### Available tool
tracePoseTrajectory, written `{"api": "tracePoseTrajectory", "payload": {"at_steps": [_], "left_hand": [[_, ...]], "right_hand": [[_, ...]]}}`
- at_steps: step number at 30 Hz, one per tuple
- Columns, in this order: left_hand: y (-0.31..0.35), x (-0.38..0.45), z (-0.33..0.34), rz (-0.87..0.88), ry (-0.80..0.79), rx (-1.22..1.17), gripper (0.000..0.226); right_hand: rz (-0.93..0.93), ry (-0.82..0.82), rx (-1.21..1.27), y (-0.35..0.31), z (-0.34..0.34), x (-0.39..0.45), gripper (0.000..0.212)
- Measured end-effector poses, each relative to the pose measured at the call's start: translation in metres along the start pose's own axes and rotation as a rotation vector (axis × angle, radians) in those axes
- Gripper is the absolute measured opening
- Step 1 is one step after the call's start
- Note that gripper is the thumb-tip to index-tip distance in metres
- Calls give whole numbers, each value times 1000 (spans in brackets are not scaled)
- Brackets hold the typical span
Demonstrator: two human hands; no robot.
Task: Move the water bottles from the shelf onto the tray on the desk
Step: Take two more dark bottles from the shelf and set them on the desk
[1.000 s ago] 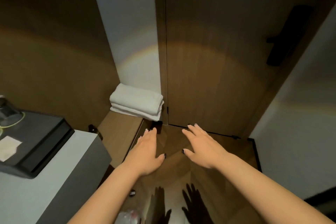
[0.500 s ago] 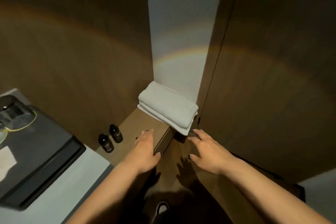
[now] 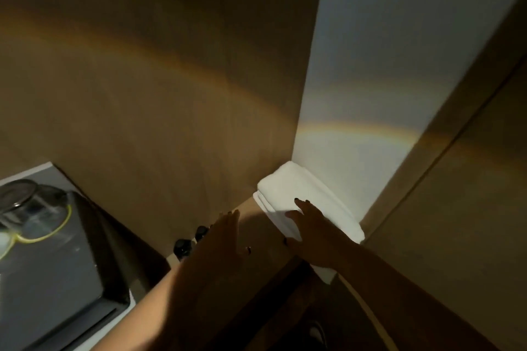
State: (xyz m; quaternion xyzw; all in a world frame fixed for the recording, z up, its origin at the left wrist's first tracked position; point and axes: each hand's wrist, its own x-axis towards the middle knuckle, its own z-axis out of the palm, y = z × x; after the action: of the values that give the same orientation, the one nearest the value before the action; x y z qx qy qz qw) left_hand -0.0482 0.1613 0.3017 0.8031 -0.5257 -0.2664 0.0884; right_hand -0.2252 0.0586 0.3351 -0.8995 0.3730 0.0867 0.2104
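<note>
Two dark-capped bottles (image 3: 190, 241) stood on the wooden shelf (image 3: 251, 222), beside the tray (image 3: 94, 288). The left hand (image 3: 225, 239) hovered just above them, the right hand (image 3: 310, 225) over folded towels (image 3: 296, 188), both flat and empty. Best grip: curl fingers round one bottle's body.

Bare shelf (image 3: 251, 225) strip between two dark bottles (image 3: 183, 248) and folded towels (image 3: 296, 194), wood wall behind.

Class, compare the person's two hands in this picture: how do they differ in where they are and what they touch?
The left hand hovers over the wooden shelf, beside the two dark bottles, touching nothing visibly; the right hand lies over the folded white towel. The left is in shadow, the right partly lit. Both are open, fingers extended.
</note>
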Motion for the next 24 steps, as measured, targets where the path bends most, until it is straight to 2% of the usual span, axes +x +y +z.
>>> {"api": "tracePoseTrajectory", "payload": {"at_steps": [4, 10, 14, 16, 21, 24], "left_hand": [[-12, 30, -12, -141, 42, -112, 91], [-11, 65, -7, -411, 97, -238, 87], [-3, 91, 5, -545, 156, -388, 78], [-2, 102, 13, -589, 169, -443, 73], [-32, 136, 44, -684, 159, -456, 84], [-60, 158, 63, -738, 172, -442, 87]], "right_hand": [[-129, -59, -32, 12, -18, 65, 65], [-358, -178, -79, 29, -43, 150, 59], [-395, -309, -63, 38, -47, 190, 62], [-412, -360, -50, 39, -40, 206, 61], [-403, -515, 118, 39, -4, 241, 56], [-464, -536, 1, 43, 31, 260, 61]]}}
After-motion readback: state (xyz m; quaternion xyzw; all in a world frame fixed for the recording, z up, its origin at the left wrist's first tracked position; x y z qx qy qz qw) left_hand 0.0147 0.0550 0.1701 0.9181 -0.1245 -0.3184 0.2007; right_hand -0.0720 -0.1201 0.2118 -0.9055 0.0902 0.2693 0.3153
